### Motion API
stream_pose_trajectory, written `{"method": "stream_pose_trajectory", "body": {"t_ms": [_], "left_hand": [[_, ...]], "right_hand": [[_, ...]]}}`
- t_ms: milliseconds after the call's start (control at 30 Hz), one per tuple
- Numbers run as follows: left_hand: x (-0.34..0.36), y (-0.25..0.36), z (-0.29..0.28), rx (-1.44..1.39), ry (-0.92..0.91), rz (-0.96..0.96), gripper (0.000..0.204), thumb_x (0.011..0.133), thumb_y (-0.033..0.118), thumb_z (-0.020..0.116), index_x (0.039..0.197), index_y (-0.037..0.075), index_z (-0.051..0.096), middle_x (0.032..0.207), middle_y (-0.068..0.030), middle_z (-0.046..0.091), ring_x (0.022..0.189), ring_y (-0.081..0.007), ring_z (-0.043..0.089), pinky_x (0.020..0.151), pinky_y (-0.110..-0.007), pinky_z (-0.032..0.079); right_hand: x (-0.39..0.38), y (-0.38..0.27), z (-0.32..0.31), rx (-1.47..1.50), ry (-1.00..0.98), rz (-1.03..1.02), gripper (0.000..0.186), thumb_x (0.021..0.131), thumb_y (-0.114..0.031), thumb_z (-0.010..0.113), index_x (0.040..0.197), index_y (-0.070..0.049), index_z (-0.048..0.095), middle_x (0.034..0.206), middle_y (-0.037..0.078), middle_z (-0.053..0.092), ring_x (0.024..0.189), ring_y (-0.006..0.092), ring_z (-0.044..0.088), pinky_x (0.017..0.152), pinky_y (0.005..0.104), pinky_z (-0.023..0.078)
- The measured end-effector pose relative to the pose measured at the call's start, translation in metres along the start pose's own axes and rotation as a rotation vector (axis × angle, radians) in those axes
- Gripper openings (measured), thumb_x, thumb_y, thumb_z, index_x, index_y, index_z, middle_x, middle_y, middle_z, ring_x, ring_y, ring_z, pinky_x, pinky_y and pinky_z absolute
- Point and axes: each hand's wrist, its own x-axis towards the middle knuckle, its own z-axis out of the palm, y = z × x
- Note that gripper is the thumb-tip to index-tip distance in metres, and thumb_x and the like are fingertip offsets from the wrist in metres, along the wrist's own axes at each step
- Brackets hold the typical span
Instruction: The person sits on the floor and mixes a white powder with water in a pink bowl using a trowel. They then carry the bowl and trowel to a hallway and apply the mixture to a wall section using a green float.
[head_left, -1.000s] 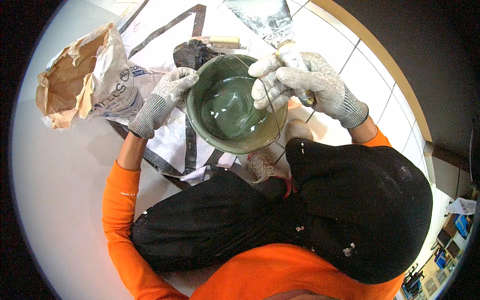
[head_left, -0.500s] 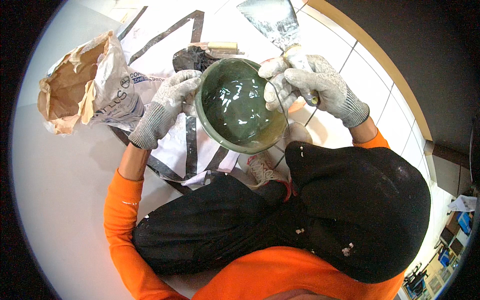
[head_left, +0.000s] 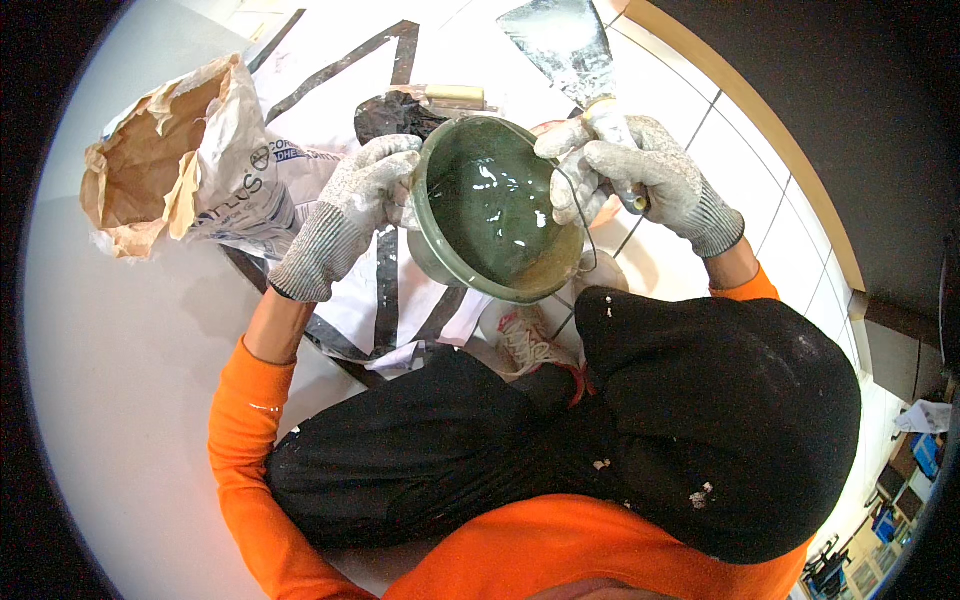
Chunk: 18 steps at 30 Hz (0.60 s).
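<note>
Over there, the left grip [head_left: 358, 195] clasps a green bucket [head_left: 434, 260] by its rim, the right grip [head_left: 652, 175] clutches a scraper [head_left: 583, 75], a torn paper bag [head_left: 228, 175] left of the left grip

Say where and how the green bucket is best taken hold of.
Likely by the green bucket's rim, from left and right together: its mouth is wide, round and looks tilted, so opposed holds should steady it better than the thin wire handle.
</note>
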Motion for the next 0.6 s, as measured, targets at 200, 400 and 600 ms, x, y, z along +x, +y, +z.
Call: {"method": "stream_pose_trajectory", "body": {"t_ms": [200,400,600], "left_hand": [[0.003,-0.005,0.001,-0.288,-0.018,-0.066,0.037,0.104,0.024,0.060,0.134,0.004,0.061,0.118,-0.0040,0.066,0.096,-0.0112,0.063,0.079,-0.029,0.056],[0.003,-0.002,0.002,-0.239,-0.019,-0.058,0.038,0.105,0.025,0.059,0.136,0.003,0.059,0.116,-0.0040,0.066,0.094,-0.0099,0.063,0.078,-0.027,0.056],[0.004,-0.005,0.003,-0.262,-0.012,-0.055,0.038,0.105,0.025,0.057,0.136,0.002,0.058,0.118,-0.0051,0.065,0.098,-0.0111,0.064,0.080,-0.028,0.057]], "right_hand": [[-0.001,-0.002,0.001,0.006,-0.004,-0.027,0.042,0.101,-0.031,0.060,0.128,0.002,0.066,0.096,0.009,0.074,0.080,0.0087,0.068,0.069,0.0201,0.052],[-0.001,-0.003,0.003,-0.016,0.023,0.006,0.046,0.099,-0.033,0.062,0.129,0.003,0.066,0.091,0.003,0.068,0.079,0.0065,0.062,0.073,0.0224,0.053],[-0.002,-0.007,0.000,-0.038,-0.014,0.004,0.044,0.103,-0.031,0.059,0.129,0.004,0.063,0.097,0.013,0.075,0.084,0.0147,0.071,0.076,0.0265,0.057]]}}
